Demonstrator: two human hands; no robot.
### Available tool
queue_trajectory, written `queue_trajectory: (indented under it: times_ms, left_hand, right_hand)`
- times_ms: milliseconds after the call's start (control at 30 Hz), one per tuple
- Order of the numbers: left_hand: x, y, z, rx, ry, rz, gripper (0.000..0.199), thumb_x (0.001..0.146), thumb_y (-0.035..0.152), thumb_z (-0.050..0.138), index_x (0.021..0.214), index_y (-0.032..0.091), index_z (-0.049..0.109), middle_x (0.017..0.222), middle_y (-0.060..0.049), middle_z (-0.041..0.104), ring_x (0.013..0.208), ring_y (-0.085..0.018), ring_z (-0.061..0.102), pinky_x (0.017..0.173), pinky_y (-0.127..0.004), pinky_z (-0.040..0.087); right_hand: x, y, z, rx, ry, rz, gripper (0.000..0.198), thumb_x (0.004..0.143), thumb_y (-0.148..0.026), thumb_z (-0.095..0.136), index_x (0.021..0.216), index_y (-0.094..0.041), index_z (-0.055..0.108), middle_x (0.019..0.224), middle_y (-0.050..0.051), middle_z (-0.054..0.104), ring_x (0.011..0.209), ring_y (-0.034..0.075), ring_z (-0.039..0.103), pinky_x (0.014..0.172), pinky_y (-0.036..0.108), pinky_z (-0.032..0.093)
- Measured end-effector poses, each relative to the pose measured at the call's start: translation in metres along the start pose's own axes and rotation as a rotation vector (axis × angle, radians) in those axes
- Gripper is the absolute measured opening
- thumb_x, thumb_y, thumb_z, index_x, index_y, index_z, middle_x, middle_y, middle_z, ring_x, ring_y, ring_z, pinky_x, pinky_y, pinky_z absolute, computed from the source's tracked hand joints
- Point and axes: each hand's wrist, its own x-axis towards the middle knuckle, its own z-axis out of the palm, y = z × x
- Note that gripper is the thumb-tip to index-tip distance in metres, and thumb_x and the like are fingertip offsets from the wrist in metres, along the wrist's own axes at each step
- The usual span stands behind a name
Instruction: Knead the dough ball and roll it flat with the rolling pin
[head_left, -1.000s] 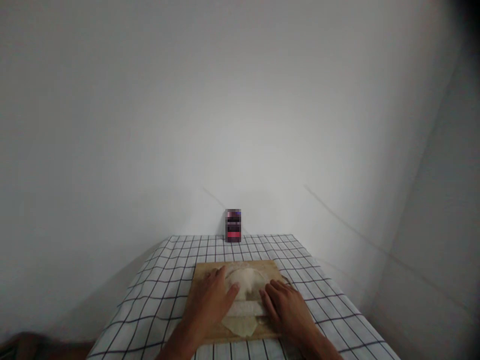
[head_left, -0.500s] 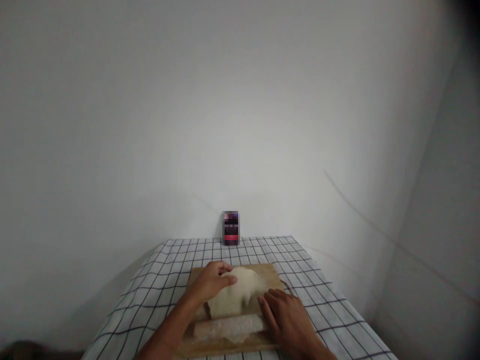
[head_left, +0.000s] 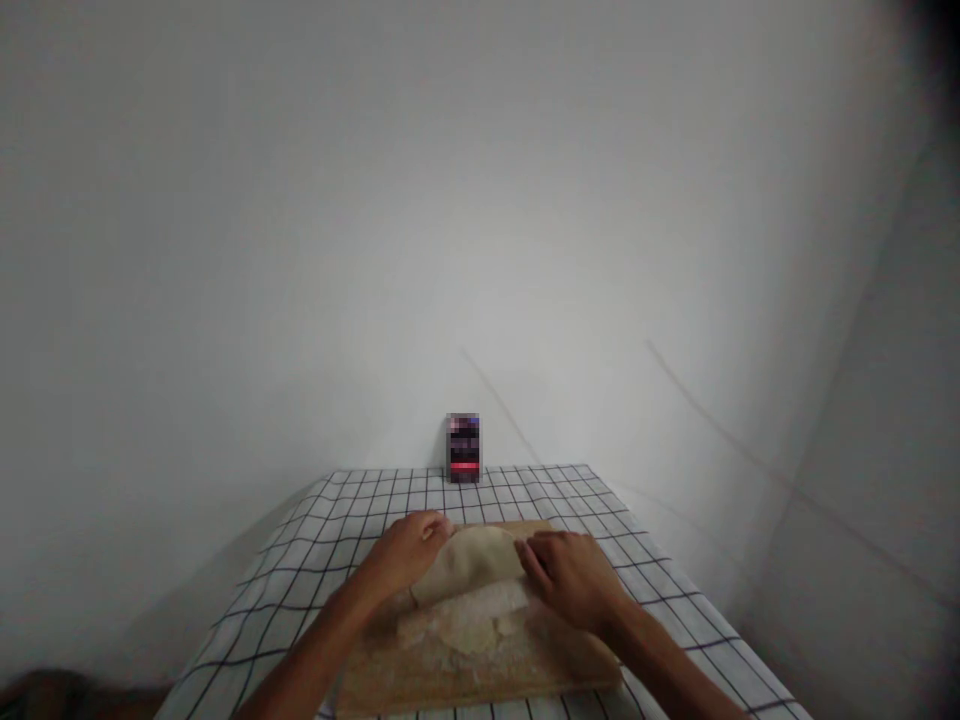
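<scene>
A pale sheet of dough (head_left: 474, 558) lies on a floured wooden board (head_left: 465, 690). My left hand (head_left: 414, 548) is closed at the dough's far left edge, its fingertips partly hidden. My right hand (head_left: 568, 570) has its fingers curled together at the dough's right edge. Just in front of the sheet is a flour-dusted rolling pin (head_left: 435, 622), whose right end is hidden by my right hand. A flap of dough shows at the near side of the pin.
A checked cloth (head_left: 300, 580) covers the table. At its far edge a dark, blurred-out upright object (head_left: 464, 448) leans by the white wall (head_left: 480, 250). Something dark (head_left: 45, 690) is at the lower left.
My right hand has moved away from me, from beside the rolling pin to the dough's right edge. My left fingers have curled in. The pin and dough have shifted away from me on the board.
</scene>
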Motion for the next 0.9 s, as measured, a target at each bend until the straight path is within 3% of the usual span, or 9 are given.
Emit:
queue_trajectory:
  times_ms: [133,267,433,533,633,767,900]
  left_hand:
    - [-0.002,0.005,-0.004,0.006,-0.032,0.022,0.048,0.102,0.054,0.035,0.105,0.021,0.070,0.109,-0.007,0.077,0.102,-0.024,0.069,0.087,-0.032,0.048]
    - [0.000,-0.003,0.010,0.149,0.022,-0.036,0.047,0.105,0.045,0.028,0.107,0.023,0.070,0.114,-0.007,0.077,0.108,-0.025,0.069,0.092,-0.034,0.047]
    - [0.002,-0.027,0.031,0.305,0.149,0.022,0.043,0.107,0.037,0.029,0.117,0.024,0.069,0.122,-0.007,0.076,0.116,-0.024,0.067,0.103,-0.037,0.045]
    - [0.003,-0.036,0.036,0.416,0.156,0.128,0.037,0.106,0.031,0.035,0.121,0.024,0.068,0.126,-0.010,0.074,0.120,-0.025,0.066,0.105,-0.038,0.047]
    - [0.005,-0.032,0.036,0.479,0.155,0.113,0.036,0.106,0.029,0.037,0.125,0.022,0.067,0.134,-0.011,0.071,0.126,-0.026,0.064,0.109,-0.042,0.046]
    - [0.005,-0.016,0.034,0.503,0.208,0.004,0.041,0.107,0.036,0.038,0.135,0.018,0.062,0.140,-0.014,0.068,0.130,-0.030,0.062,0.110,-0.050,0.046]
    - [-0.006,-0.013,0.042,0.529,0.256,0.068,0.041,0.106,0.034,0.040,0.134,0.016,0.063,0.135,-0.013,0.071,0.128,-0.029,0.063,0.111,-0.049,0.046]
  right_hand:
    - [0.045,-0.004,-0.018,-0.105,-0.063,0.025,0.067,0.110,-0.046,0.024,0.084,-0.020,0.079,0.089,0.012,0.080,0.083,0.025,0.075,0.072,0.031,0.045]
    - [0.068,-0.006,-0.008,-0.133,-0.135,-0.007,0.066,0.109,-0.050,0.027,0.086,-0.019,0.081,0.090,0.014,0.080,0.085,0.028,0.076,0.074,0.034,0.047]
    - [0.068,0.003,0.011,-0.095,-0.192,-0.001,0.068,0.109,-0.051,0.026,0.084,-0.018,0.080,0.089,0.015,0.079,0.083,0.028,0.075,0.073,0.035,0.048]
    - [0.070,0.010,0.018,-0.035,-0.162,-0.035,0.057,0.108,-0.049,0.031,0.093,-0.019,0.077,0.097,0.013,0.078,0.090,0.027,0.073,0.078,0.035,0.049]
    - [0.072,0.017,0.027,0.068,-0.096,-0.106,0.043,0.107,-0.047,0.039,0.116,-0.021,0.072,0.118,0.012,0.073,0.109,0.027,0.068,0.091,0.036,0.048]
    - [0.068,0.024,0.044,0.184,-0.094,-0.148,0.042,0.109,-0.039,0.033,0.120,-0.023,0.070,0.122,0.009,0.073,0.113,0.024,0.066,0.099,0.036,0.048]
    - [0.049,0.025,0.051,0.177,-0.013,-0.138,0.043,0.108,-0.040,0.037,0.134,-0.021,0.065,0.143,0.014,0.065,0.132,0.029,0.059,0.110,0.045,0.045]
